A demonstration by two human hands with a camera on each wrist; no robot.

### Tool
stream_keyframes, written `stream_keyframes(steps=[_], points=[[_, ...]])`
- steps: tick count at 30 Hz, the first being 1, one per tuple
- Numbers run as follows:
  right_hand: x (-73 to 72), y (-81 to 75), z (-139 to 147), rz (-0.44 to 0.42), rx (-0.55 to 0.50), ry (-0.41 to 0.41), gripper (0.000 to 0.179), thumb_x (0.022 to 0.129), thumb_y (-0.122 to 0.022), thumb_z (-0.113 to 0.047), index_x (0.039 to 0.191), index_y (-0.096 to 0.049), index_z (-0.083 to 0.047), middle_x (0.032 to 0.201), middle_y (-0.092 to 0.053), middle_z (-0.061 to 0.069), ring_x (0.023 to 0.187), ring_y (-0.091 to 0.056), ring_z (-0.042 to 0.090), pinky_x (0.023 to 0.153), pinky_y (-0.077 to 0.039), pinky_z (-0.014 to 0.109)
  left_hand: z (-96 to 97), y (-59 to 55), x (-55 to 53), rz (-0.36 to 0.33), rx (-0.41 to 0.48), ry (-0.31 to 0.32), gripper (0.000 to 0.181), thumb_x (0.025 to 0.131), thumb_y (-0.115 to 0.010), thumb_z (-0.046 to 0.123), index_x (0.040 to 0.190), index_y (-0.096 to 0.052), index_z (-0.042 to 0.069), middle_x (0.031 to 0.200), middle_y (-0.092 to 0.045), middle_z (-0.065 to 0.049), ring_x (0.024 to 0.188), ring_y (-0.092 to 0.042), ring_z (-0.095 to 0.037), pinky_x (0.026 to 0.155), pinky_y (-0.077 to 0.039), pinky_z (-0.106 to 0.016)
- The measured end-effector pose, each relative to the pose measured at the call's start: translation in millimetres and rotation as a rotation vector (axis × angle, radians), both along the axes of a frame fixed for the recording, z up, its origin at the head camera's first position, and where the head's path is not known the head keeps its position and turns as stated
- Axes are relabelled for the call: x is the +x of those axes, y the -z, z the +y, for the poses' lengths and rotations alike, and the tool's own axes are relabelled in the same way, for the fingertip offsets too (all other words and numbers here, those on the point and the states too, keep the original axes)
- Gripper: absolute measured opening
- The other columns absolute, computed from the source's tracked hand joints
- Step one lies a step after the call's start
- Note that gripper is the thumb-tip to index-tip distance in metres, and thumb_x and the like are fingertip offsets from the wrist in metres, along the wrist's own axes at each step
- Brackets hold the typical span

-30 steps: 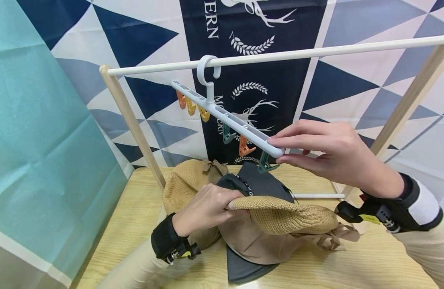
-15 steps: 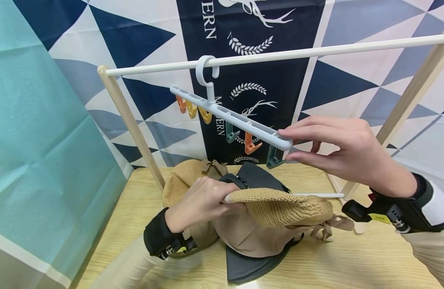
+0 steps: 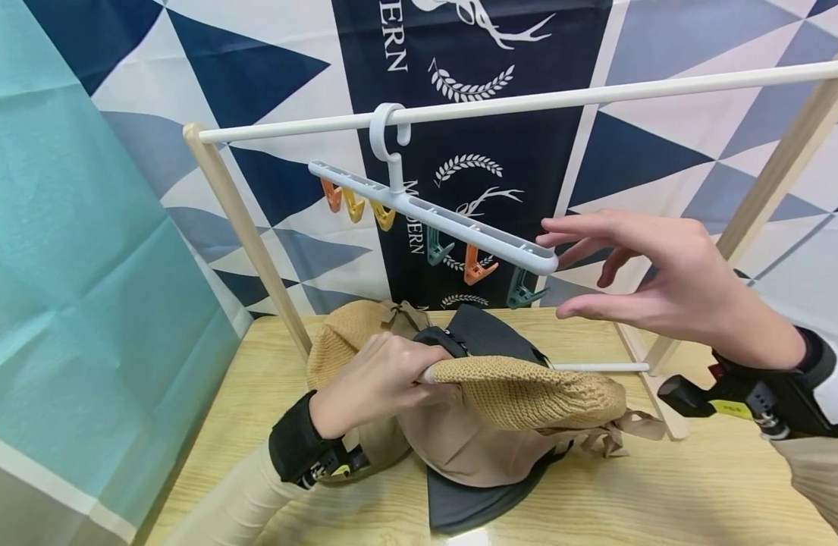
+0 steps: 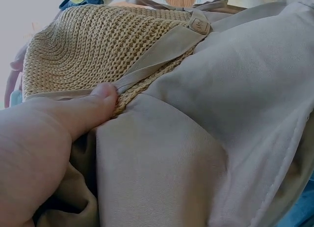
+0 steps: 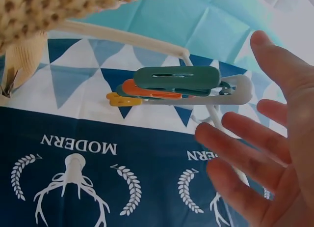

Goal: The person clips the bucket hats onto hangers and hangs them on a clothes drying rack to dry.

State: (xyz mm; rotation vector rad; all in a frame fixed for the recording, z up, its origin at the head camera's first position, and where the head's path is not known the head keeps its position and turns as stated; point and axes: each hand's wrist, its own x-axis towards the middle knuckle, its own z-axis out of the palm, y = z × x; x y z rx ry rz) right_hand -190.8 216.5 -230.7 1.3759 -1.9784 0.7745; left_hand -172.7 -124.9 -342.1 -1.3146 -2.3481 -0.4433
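Note:
My left hand (image 3: 384, 379) pinches the edge of a woven straw sun hat (image 3: 528, 390). In the left wrist view, the thumb presses the hat (image 4: 103, 45) where its woven crown meets a beige cloth brim; the fingers below are hidden. A pale blue clip hanger (image 3: 459, 224) hooks over a white rod, slanting toward me. Orange, yellow and green clips hang beneath it, with a green clip (image 3: 524, 292) at the near end. Just right of that end is my right hand (image 3: 671, 273), thumb and fingers spread apart, holding nothing. The right wrist view shows the same green clip (image 5: 176, 78) before the fingers.
The white rod (image 3: 596, 95) runs across a rack with wooden posts (image 3: 251, 235). On the wooden table (image 3: 268, 425) lie another straw hat (image 3: 343, 341) and a black hat (image 3: 483, 330), partly covered by the held hat. A patterned cloth hangs behind.
My right hand has let go of the hanger's near end and drawn off to the right, its fingers spreading. The hanger has turned slightly. My left hand shifted a little left with the hat.

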Motion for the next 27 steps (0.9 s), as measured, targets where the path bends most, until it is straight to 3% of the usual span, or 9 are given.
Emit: stream_keyframes(steps=[1,4,6,8,11,18,23,27], points=[[-1.3,-0.1,2,-0.016,0.006,-0.006,0.083,0.097,-0.076,-0.065,0.143,-0.072,0.004,0.144,-0.073,-0.026,0.114,-0.074,-0.015,0.073,-0.058,0.01,0.2,0.5,-0.2,-0.004,0.001,0.002,0.023,0.089,-0.097,0.026,0.099,-0.079,0.018,0.074,-0.072,0.011,0.061,-0.04,0.006,0.056,-0.024,-0.011],[-6.0,-2.2,9,-0.116,0.039,-0.035,0.086,0.088,-0.097,-0.042,0.152,-0.064,0.006,0.147,-0.073,-0.022,0.115,-0.075,-0.012,0.073,-0.059,0.011,0.6,1.9,-0.9,-0.011,0.0,0.003,0.022,0.089,-0.097,0.027,0.1,-0.079,0.018,0.078,-0.076,0.011,0.061,-0.042,0.006,0.056,-0.025,-0.011],[-9.7,-4.4,14,-0.184,0.053,-0.064,0.093,0.079,-0.104,-0.016,0.156,-0.058,0.008,0.148,-0.074,-0.019,0.115,-0.077,-0.009,0.072,-0.06,0.013,0.6,2.5,-0.7,-0.018,0.0,0.001,0.022,0.09,-0.096,0.026,0.098,-0.078,0.018,0.076,-0.072,0.011,0.062,-0.042,0.005,0.056,-0.026,-0.011],[-13.8,-6.0,19,-0.247,0.072,-0.088,0.106,0.067,-0.102,0.009,0.16,-0.052,0.009,0.15,-0.074,-0.017,0.116,-0.078,-0.007,0.072,-0.061,0.015,0.7,3.5,-0.6,-0.029,0.0,-0.002,0.021,0.09,-0.096,0.025,0.098,-0.078,0.018,0.076,-0.072,0.011,0.063,-0.043,0.005,0.057,-0.028,-0.011],[-21.2,-6.2,25,-0.286,0.083,-0.12,0.11,0.063,-0.096,0.022,0.162,-0.048,0.013,0.151,-0.074,-0.014,0.117,-0.079,-0.004,0.071,-0.063,0.017,0.8,4.4,-0.2,-0.047,0.003,-0.002,0.02,0.09,-0.096,0.024,0.097,-0.077,0.018,0.075,-0.069,0.012,0.064,-0.043,0.005,0.057,-0.029,-0.01],[-30.5,-2.3,32,-0.355,0.088,-0.116,0.111,0.061,-0.091,0.029,0.162,-0.05,0.011,0.152,-0.071,-0.018,0.12,-0.078,-0.004,0.072,-0.064,0.018,1.3,6.0,0.5,-0.051,0.001,0.002,0.021,0.09,-0.096,0.024,0.097,-0.077,0.017,0.075,-0.069,0.011,0.063,-0.042,0.005,0.057,-0.028,-0.01],[-39.1,3.5,34,-0.369,0.118,-0.152,0.105,0.068,-0.095,0.02,0.163,-0.053,0.004,0.142,-0.077,-0.014,0.123,-0.077,-0.003,0.073,-0.063,0.018,2.3,6.7,1.6,-0.038,-0.006,0.002,0.021,0.089,-0.097,0.025,0.099,-0.08,0.016,0.078,-0.075,0.01,0.062,-0.045,0.006,0.057,-0.03,-0.009],[-43.5,10.1,34,-0.377,0.152,-0.104,0.104,0.072,-0.096,0.014,0.165,-0.054,-0.004,0.141,-0.076,-0.021,0.123,-0.075,-0.007,0.07,-0.062,0.018,2.7,7.5,2.1,-0.049,-0.005,0.006,0.022,0.09,-0.096,0.025,0.099,-0.079,0.016,0.076,-0.072,0.01,0.063,-0.044,0.005,0.058,-0.03,-0.009]])
